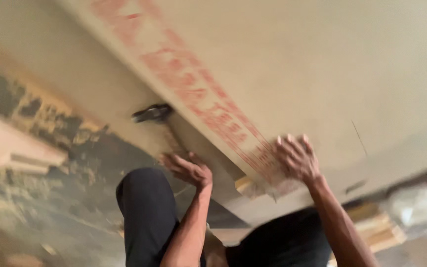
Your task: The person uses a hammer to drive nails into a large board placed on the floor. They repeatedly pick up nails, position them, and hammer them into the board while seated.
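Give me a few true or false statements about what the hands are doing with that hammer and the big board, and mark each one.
1. The left hand grips the handle of a hammer. True.
2. The hammer's dark head lies beside the long edge of the large plywood board. True.
3. The right hand holds a saw. False: it rests spread, fingers open, on the board's red-printed edge strip.
4. The board is bright blue. False: it is pale tan with blurred red markings along one edge.
5. The person wears dark trousers. True.
6. Both hands are on the hammer. False: only the left hand is.
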